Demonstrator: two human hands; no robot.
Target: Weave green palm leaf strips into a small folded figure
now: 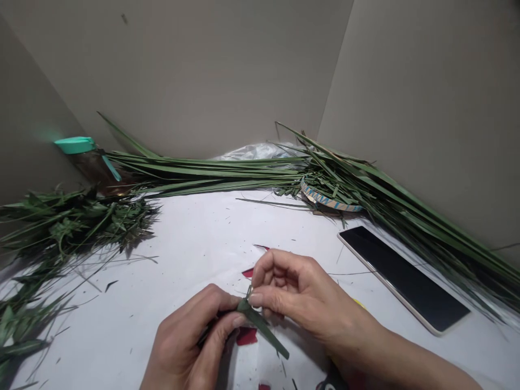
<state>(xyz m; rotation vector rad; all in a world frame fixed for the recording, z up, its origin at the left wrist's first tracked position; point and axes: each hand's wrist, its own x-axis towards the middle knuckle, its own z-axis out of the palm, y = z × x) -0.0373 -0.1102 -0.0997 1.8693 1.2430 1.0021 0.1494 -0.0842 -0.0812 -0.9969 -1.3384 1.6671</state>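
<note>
- White tabletop beneath; long leaves along its back, probably sparing working room;
- left hand clamps the green leaf strip above the tabletop, seemingly for steadiness;
- right hand pinches its thin upper end between fingertips.

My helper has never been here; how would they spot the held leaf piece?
On the white surface, find the near middle, where the left hand and right hand come together. From the left hand's pinch, the leaf piece points toward the near right. Unlike the long leaves along the back, it is short and hand-held.
</note>
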